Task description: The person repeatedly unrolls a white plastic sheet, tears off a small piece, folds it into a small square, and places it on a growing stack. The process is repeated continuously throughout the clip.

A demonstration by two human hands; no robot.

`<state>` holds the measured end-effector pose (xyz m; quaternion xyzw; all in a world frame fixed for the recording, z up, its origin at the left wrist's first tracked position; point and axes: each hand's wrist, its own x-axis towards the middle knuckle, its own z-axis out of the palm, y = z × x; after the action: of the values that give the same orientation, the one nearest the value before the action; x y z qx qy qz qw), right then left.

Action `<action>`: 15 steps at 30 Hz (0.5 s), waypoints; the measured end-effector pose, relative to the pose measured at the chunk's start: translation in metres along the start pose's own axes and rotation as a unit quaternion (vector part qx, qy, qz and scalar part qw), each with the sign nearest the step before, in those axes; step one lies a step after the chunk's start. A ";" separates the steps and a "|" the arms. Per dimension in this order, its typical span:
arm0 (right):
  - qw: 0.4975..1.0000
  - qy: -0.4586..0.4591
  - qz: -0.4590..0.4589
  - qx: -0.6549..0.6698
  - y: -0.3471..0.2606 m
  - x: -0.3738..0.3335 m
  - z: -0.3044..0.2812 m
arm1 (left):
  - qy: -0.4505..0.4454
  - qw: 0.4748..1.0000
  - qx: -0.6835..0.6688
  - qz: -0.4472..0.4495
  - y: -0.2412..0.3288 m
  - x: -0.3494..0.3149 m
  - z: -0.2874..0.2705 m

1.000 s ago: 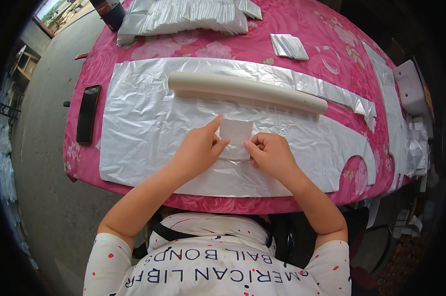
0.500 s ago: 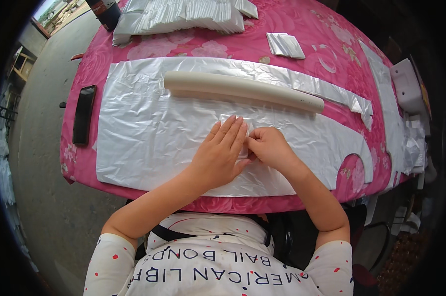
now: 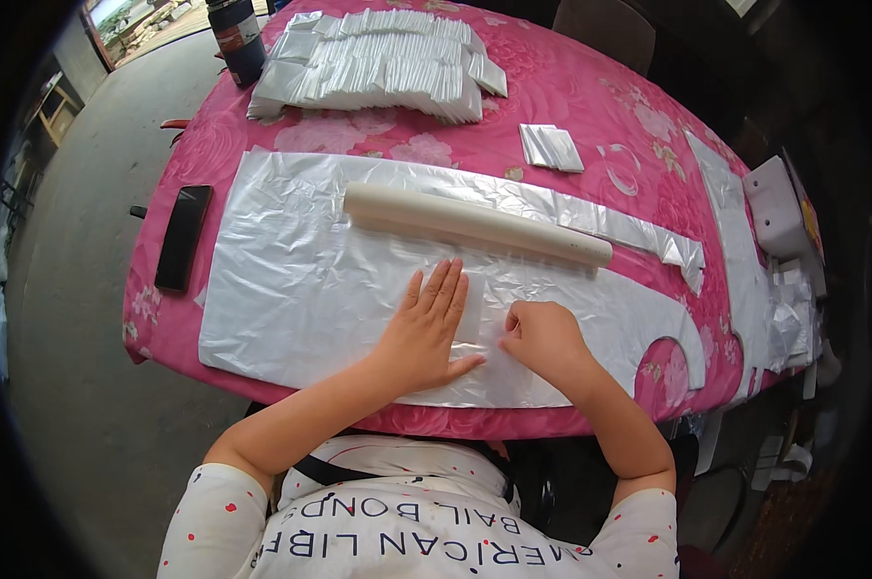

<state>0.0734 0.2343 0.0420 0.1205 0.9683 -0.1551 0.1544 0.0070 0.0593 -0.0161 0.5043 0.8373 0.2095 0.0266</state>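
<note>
Pink floral-clothed surface [image 3: 590,87] carries everything. Biggest item: white vest-type plastic bag [image 3: 281,261], laid flat sideways, cut-out neck and handles to the right; probably spread that way as a smooth base. Second flat bag [image 3: 730,232] along the right edge, well apart. Heap of folded white packets [image 3: 387,72] at the far side, standing on edge in rows, likely to stay compact. Cream tube [image 3: 474,227] lies across the bag just beyond the hands; may be weighting the film, and limits reach forward.

Hands apart, both at the bag's middle. Left hand [image 3: 421,333] flat, fingers extended, seemingly pressing film down. Right hand [image 3: 549,338] curled, thumb near index; can't tell if it pinches anything. Thin translucent film piece [image 3: 498,372] between them, on the bag, partly under the left; edges blurred.

Around: pale plastic box [image 3: 774,207] far right, dark bottle [image 3: 237,39] beside the heap, black phone [image 3: 184,239] left of the bag, small fanned packet stack [image 3: 552,148] beyond the tube. None blocks the hands.
</note>
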 end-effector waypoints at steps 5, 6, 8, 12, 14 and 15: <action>0.954 0.215 -0.199 0.060 -0.015 0.018 0.007 | 0.115 0.975 -0.192 -0.001 -0.002 -0.034 -0.016; 0.943 0.225 -0.234 0.075 -0.019 0.026 0.015 | 0.114 0.966 -0.233 0.000 -0.002 -0.049 -0.025; 0.932 0.237 -0.264 0.071 -0.025 0.041 0.031 | -0.027 0.907 -0.407 -0.102 -0.003 -0.075 -0.046; 0.940 0.189 -0.266 0.100 -0.063 0.035 0.069 | -0.130 0.654 -0.643 -0.377 -0.004 -0.150 -0.043; 0.940 0.143 -0.274 0.145 -0.087 0.021 0.087 | -0.085 0.616 -0.641 -0.450 -0.002 -0.176 -0.040; 0.937 0.115 -0.286 0.165 -0.102 0.010 0.095 | -0.063 0.593 -0.639 -0.486 0.000 -0.184 -0.039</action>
<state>0.0601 0.1101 -0.0204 -0.1211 0.9337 -0.3356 -0.0310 0.0874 -0.1110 -0.0108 -0.1118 0.6061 0.6147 0.4922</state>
